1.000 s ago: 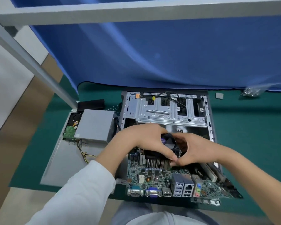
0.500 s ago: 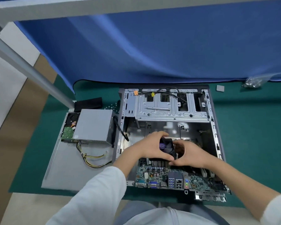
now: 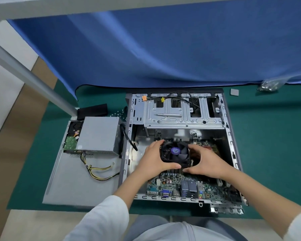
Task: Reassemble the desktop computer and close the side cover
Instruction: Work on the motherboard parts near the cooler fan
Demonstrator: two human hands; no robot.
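Inside the open grey metal computer case (image 3: 231,136), green motherboard (image 3: 179,181), lowered since a second ago, is being seated; black cooler fan (image 3: 175,152) is being gripped by left hand (image 3: 154,160) and right hand (image 3: 204,162).

No readable text anywhere here. The purple round sticker (image 3: 175,150) on the hub of the fan (image 3: 174,152) carries some print, but it is too small and blurred to make out. The motherboard (image 3: 189,186), at the near edge of the computer case (image 3: 230,136), shows only coloured ports and tiny markings, none legible. The grey power supply (image 3: 98,134) on the side cover (image 3: 71,186) presents a plain face, no label showing.
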